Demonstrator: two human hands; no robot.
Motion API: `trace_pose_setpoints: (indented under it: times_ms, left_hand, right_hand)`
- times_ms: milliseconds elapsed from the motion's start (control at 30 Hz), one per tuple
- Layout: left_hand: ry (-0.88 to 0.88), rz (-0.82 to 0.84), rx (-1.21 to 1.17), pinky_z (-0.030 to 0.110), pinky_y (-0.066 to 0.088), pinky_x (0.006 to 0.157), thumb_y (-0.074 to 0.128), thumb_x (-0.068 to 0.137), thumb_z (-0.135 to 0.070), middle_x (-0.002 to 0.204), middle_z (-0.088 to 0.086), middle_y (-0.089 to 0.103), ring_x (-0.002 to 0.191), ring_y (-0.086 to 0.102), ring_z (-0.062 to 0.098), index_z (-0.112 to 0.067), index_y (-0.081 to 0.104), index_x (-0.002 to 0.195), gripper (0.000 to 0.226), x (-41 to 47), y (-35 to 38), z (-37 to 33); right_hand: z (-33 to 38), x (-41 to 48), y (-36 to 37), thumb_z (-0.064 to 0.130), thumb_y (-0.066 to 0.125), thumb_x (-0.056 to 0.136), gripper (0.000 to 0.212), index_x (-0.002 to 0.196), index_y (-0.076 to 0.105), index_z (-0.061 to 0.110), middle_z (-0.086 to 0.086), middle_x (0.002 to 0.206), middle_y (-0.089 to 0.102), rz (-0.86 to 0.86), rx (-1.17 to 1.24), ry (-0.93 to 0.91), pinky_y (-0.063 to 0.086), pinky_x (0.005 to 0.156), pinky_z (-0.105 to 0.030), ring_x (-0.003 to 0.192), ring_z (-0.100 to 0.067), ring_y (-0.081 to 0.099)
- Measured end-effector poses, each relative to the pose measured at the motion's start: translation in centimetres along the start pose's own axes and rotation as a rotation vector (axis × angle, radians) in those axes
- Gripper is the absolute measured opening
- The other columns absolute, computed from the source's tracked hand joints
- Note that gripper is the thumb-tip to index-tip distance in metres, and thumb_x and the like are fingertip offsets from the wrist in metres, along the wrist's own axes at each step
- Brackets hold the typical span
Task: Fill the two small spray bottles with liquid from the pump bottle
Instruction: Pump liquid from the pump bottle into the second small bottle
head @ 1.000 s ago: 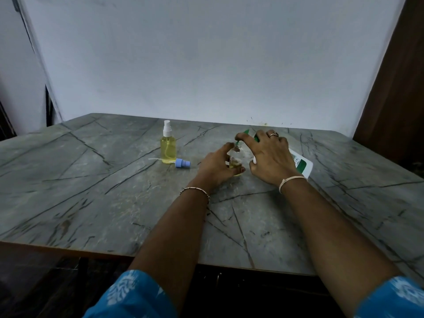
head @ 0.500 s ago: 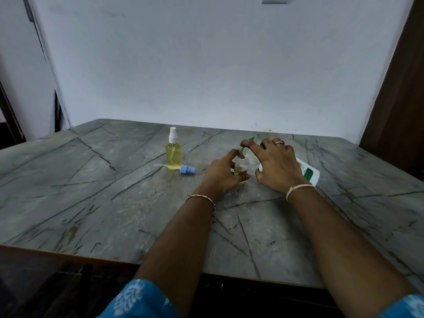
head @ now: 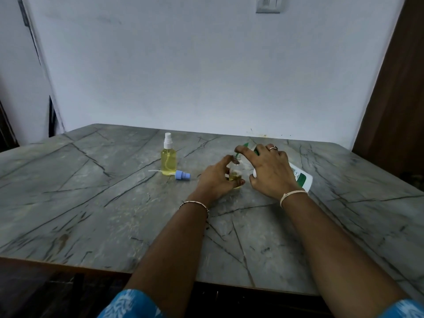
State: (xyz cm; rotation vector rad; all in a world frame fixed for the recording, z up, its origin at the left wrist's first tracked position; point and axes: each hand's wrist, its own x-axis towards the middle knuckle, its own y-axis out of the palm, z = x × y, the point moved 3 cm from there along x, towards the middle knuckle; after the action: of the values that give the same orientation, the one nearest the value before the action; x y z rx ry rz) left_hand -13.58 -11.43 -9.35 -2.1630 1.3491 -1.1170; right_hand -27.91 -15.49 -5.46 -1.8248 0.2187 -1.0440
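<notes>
My left hand (head: pixel 215 177) grips the open bottle (head: pixel 235 172), my right hand (head: pixel 268 173) clasps the tilted pump bottle (head: pixel 302 179) near the surface's (head: pixel 91 203) far edge — a hard press could squirt past that narrow mouth.

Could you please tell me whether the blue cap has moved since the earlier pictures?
No. The blue cap lies as before just right of the full spray bottle, at its base; only the camera tilted up.

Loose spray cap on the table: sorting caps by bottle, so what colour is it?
The spray cap is light blue; head view.
</notes>
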Motion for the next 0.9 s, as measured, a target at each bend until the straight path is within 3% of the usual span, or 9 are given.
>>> trace_pose_setpoints:
  times_ms: [233,500,767,900]
  left_hand:
    - [0.009,0.007,0.01,0.033,0.054,0.083,0.076,0.075,-0.041,0.106,0.002,0.068,0.085,0.068,0.019,-0.031,0.048,0.125,0.058,0.04,-0.01,-0.14]
    - [0.0,-0.001,0.0,0.031,0.052,0.083,0.075,0.075,-0.043,0.106,0.002,0.067,0.087,0.066,0.019,-0.031,0.049,0.121,0.054,-0.15,-0.04,-0.4]
    - [-0.006,-0.008,0.025,0.034,0.054,0.084,0.075,0.075,-0.043,0.107,0.001,0.068,0.087,0.068,0.018,-0.032,0.047,0.127,0.061,-0.1,0.07,-0.29]
    - [-0.009,-0.012,0.01,0.033,0.053,0.083,0.076,0.074,-0.044,0.104,0.0,0.068,0.086,0.067,0.018,-0.033,0.049,0.123,0.056,-0.1,0.13,-0.29]
  right_hand:
    - [0.4,0.36,-0.41,0.027,0.064,0.078,0.062,0.132,0.034,0.034,-0.006,0.122,0.055,-0.012,0.071,0.023,0.04,0.095,-0.047,0.116,-0.032,0.048]
    - [-0.14,-0.21,0.03,0.032,0.061,0.084,0.073,0.144,0.022,0.042,-0.008,0.128,0.05,0.006,0.021,-0.018,0.039,0.099,-0.049,0.121,-0.031,0.045]
    - [0.11,0.31,0.0,0.029,0.062,0.079,0.064,0.136,0.034,0.035,-0.008,0.125,0.053,-0.022,0.048,-0.006,0.04,0.095,-0.048,0.117,-0.031,0.047]
    - [-0.2,0.11,0.06,0.03,0.062,0.081,0.069,0.141,0.029,0.037,-0.007,0.125,0.053,0.002,0.06,-0.014,0.04,0.097,-0.048,0.119,-0.031,0.046]
